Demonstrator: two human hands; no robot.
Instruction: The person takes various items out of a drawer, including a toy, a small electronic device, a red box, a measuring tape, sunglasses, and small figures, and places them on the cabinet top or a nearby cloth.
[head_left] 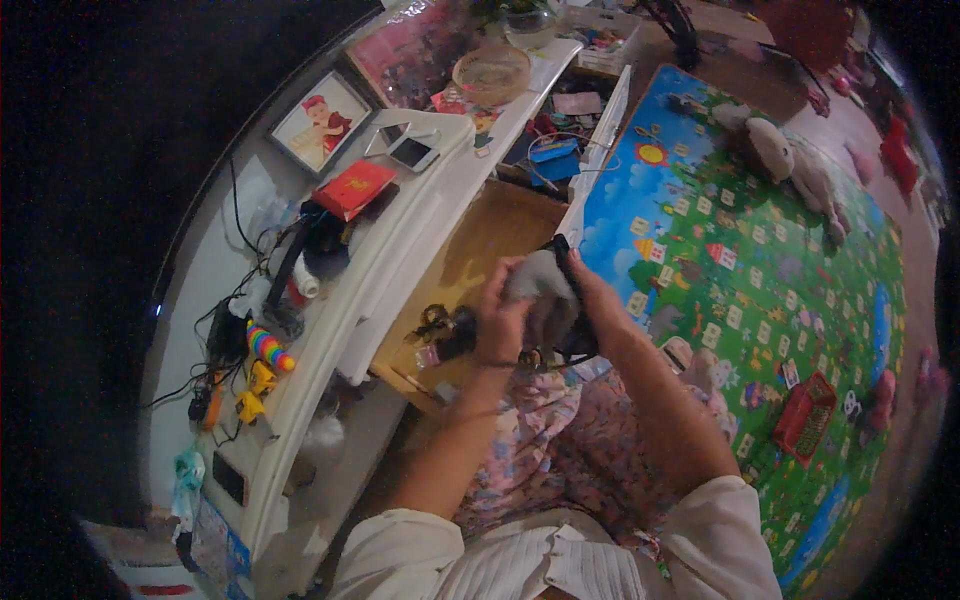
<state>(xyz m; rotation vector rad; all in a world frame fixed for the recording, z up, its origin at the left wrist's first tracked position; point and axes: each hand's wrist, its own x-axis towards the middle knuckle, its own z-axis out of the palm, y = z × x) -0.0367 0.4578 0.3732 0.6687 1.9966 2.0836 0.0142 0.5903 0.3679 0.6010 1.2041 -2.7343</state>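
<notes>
Above an open wooden drawer (500, 225), both my hands are closed round a soft grey and black item (541, 283); its exact kind is unclear. My left hand (502, 318) grips its grey side, fingers bent over the top. On the other side my right hand (597, 300) holds the black edge, its fingers partly hidden behind the item. Inside the drawer, close to my left wrist, lie dark tangled small things (440, 325). Dark straps or cords (575, 350) hang under the item, above my flowered clothing.
A white cabinet top (400, 215) on the left carries a red packet (355, 189), a phone (413, 153), a framed picture (322, 122), cables and a rainbow toy (268, 345). A second open drawer (560, 140) holds clutter. Rightward, a plush toy (785, 160) and red basket (806, 415) lie on a colourful play mat (720, 290).
</notes>
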